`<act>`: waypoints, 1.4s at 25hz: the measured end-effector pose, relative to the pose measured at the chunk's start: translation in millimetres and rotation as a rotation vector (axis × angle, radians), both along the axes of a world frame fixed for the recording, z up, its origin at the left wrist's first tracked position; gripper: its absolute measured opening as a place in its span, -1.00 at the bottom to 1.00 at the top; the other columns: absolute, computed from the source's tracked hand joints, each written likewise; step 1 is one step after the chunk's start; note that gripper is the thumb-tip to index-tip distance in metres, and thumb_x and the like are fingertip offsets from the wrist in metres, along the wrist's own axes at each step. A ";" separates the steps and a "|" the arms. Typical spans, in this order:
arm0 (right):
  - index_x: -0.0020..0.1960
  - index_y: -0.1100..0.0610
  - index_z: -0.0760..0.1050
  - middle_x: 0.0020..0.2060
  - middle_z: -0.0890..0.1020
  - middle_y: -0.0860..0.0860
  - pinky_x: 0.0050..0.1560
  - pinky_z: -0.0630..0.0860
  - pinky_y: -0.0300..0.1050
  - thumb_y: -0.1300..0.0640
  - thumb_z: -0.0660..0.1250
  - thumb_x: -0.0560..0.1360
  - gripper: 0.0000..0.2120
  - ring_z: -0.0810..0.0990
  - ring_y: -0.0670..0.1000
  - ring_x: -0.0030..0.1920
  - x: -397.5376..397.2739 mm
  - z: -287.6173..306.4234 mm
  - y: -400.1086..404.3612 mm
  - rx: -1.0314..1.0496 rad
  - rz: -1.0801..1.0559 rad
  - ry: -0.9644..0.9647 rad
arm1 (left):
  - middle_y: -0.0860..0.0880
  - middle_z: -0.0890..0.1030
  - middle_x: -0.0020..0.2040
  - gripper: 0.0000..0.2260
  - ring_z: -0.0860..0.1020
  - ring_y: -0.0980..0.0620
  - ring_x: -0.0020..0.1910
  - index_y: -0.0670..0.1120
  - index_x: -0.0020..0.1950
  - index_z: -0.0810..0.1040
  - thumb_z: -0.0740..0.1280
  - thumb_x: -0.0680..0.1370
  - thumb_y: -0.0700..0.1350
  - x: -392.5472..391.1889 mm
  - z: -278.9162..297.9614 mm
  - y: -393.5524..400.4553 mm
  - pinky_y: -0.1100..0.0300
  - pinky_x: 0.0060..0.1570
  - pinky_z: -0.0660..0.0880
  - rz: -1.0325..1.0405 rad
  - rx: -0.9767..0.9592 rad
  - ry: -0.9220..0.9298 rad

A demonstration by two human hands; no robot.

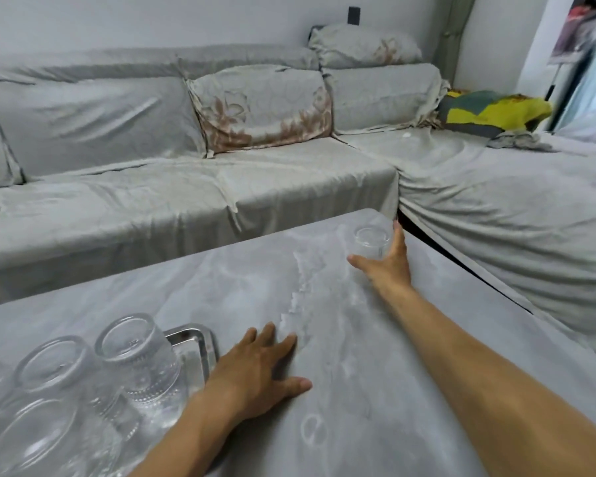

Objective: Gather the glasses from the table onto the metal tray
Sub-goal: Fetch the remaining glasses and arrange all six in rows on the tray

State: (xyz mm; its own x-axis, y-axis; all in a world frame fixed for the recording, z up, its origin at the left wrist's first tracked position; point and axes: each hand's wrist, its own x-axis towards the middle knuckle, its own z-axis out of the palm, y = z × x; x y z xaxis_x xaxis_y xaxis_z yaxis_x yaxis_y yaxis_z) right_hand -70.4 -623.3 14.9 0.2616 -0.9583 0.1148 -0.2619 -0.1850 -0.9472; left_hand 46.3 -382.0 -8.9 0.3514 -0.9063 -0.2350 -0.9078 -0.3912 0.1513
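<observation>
Four glasses stand upside down on our tray at the near left, two cut off by the frame edge, and they hide most of the tray. One more glass, clear and inverted with its axis upright, stands at the far corner of the grey worktop. Our right hand is cupped open round it, fingers partly hidden behind it. Our left hand lies flat and open beside the tray.

Grey covered sofa bears a floral cushion.
</observation>
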 end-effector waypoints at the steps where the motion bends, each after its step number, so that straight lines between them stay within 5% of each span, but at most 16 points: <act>1: 0.52 -0.07 0.08 0.46 0.35 0.08 0.31 0.36 -0.03 0.07 0.55 0.31 -0.06 0.39 0.13 0.39 3.0 -7.3 -4.1 -0.001 -0.005 0.035 | 0.01 0.01 0.61 -0.24 0.01 -0.10 0.57 0.25 0.53 0.03 0.15 0.40 0.46 0.2 0.4 -0.8 -0.01 0.48 0.10 0.000 -0.012 0.004; 7: 0.36 -0.16 0.16 0.24 0.55 0.05 0.13 0.42 0.03 -0.13 0.49 0.27 -0.23 0.54 0.20 0.19 -7.9 -9.8 9.4 -0.152 0.014 0.308 | -0.03 0.12 0.58 -0.28 0.13 -0.15 0.52 0.23 0.51 0.10 0.13 0.40 0.45 -0.7 -1.0 -0.7 -0.05 0.44 0.20 0.010 0.007 -0.010; 10: 0.29 -0.22 0.20 0.15 0.56 0.00 0.10 0.42 0.00 -0.09 0.51 0.24 -0.27 0.55 0.15 0.11 -26.5 3.1 62.5 -0.135 0.147 0.286 | -0.11 0.38 0.41 -0.43 0.35 -0.19 0.38 0.08 0.41 0.35 0.25 0.46 0.29 -12.2 15.8 4.0 -0.05 0.31 0.36 0.048 -0.044 0.027; 14: 0.26 -0.19 0.26 0.14 0.52 -0.09 0.13 0.51 0.04 -0.05 0.57 0.21 -0.27 0.55 0.05 0.07 -46.8 5.7 150.8 0.021 0.223 0.126 | -0.11 0.58 0.24 -0.69 0.52 -0.14 0.24 -0.08 0.22 0.55 0.28 0.50 -0.04 -43.3 33.6 61.6 0.00 0.16 0.48 0.109 -0.311 0.134; 19: 0.22 -0.16 0.27 0.13 0.54 0.03 -0.28 0.61 -0.02 -0.05 0.56 0.20 -0.30 0.62 0.13 -0.01 -25.7 35.4 242.9 0.337 0.177 -0.230 | 0.12 0.61 0.17 -0.72 0.52 0.16 0.16 0.06 0.17 0.57 0.31 0.47 -0.03 -57.8 63.7 185.8 0.31 0.17 0.40 0.163 -0.797 0.164; 23: 0.24 -0.17 0.18 0.10 0.57 0.02 0.02 0.53 0.07 -0.15 0.52 0.11 -0.19 0.58 0.11 0.01 4.9 37.5 313.3 0.175 0.203 -0.109 | 0.13 0.62 0.08 -0.68 0.57 0.12 0.07 0.07 0.18 0.55 0.39 0.46 -0.16 -12.9 70.9 277.7 0.19 0.08 0.50 0.558 -1.024 0.119; 27: 0.28 -0.14 0.19 0.08 0.59 -0.01 -0.05 0.42 -0.05 -0.08 0.56 0.18 -0.19 0.58 0.11 0.03 32.7 29.6 339.9 -0.068 0.359 0.114 | -0.05 0.56 0.24 -0.43 0.50 -0.10 0.20 0.01 0.41 0.35 0.43 0.43 -0.10 35.5 52.0 325.7 0.01 0.12 0.47 0.940 -0.842 0.107; 30: 0.27 -0.07 0.24 0.14 0.60 -0.02 -0.08 0.42 -0.09 -0.03 0.57 0.20 -0.24 0.60 0.10 0.07 50.8 16.1 350.3 -0.175 0.391 0.188 | -0.10 0.51 0.35 -0.32 0.50 -0.13 0.28 0.02 0.46 0.29 0.46 0.38 -0.07 56.9 32.5 338.3 0.00 0.19 0.46 0.993 -0.635 0.289; 35: 0.29 -0.01 0.25 0.20 0.57 0.01 -0.01 0.49 -0.01 -0.05 0.56 0.20 -0.23 0.56 0.13 0.15 70.5 -1.0 349.2 -0.251 0.401 0.258 | 0.04 0.66 0.00 -0.48 0.64 0.03 -0.08 0.06 0.23 0.50 0.46 0.29 -0.17 62.4 19.3 336.6 0.02 0.00 0.59 0.972 -0.575 0.417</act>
